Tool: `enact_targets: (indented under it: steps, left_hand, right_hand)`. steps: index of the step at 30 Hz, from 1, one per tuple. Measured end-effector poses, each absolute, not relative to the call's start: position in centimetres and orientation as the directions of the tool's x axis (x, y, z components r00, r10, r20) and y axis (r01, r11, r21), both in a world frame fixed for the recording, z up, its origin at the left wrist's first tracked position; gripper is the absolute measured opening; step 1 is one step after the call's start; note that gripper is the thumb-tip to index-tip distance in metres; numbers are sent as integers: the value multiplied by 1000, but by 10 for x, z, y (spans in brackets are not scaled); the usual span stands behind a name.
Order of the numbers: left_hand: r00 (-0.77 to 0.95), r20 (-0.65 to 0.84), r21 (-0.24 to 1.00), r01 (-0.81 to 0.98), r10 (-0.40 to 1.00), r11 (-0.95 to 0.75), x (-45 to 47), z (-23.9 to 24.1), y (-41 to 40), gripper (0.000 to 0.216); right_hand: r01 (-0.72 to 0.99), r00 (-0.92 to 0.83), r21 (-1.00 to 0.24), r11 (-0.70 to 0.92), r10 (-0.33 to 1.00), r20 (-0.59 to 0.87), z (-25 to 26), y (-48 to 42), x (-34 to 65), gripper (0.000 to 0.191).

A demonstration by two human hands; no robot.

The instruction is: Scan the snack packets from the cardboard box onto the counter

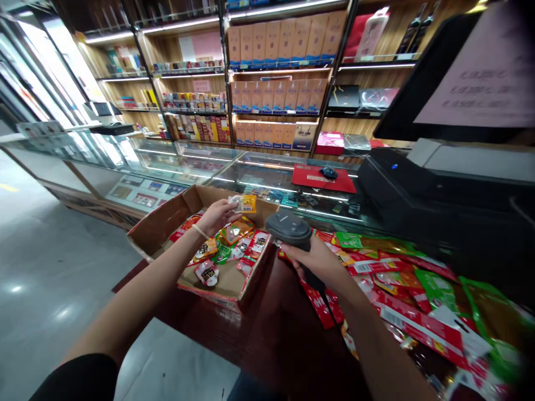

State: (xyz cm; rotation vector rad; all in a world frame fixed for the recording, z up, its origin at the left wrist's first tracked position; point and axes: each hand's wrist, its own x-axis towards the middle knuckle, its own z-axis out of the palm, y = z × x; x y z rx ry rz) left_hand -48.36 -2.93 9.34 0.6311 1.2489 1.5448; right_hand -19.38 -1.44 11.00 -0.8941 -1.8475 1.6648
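My left hand point(217, 216) pinches a small yellow snack packet point(246, 204) by its left end, with a barcode side showing. It hangs over an open cardboard box point(156, 229) that holds several red, orange and green snack packets point(223, 250). In my right hand point(313, 259) is a black handheld barcode scanner point(288, 227), its head turned toward the box and the yellow packet. A cable runs down from the scanner's handle. Packet and scanner are apart. To the right of my right hand, a pile of red and green snack packets point(401, 278) covers the counter.
The dark red table point(251, 345) carries box and pile. Behind is a glass display counter point(188, 161) with a red mat point(305, 177) and a mouse point(328, 173). A black monitor point(422, 72) stands at right. Shelves with boxed bottles point(280, 44) line the wall.
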Motion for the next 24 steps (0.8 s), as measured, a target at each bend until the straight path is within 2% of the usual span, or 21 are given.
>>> enact_targets:
  steps: [4, 7, 13, 19, 24]
  left_hand:
    - [-408, -155, 956, -291, 900, 33, -473, 110, -34, 15]
    - [-404, -99, 978, -209, 909, 14, -456, 126, -36, 13]
    - [-261, -118, 993, -56, 958, 107, -382, 140, -38, 19]
    - [50, -278, 956, 109, 959, 271, -296, 101, -11, 25]
    - [139, -331, 907, 320, 933, 274, -239, 65, 17, 20]
  right_hand:
    - [92, -640, -995, 40, 768, -28, 124, -3, -171, 32]
    - [16, -556, -999, 35, 831, 21, 137, 6, -145, 34]
    - [-135, -365, -989, 63, 925, 109, 155, 15, -92, 30]
    - [-152, -275, -979, 135, 946, 173, 159, 23, -48, 33]
    - [-195, -206, -964, 178, 954, 218, 159, 28, -22, 34]
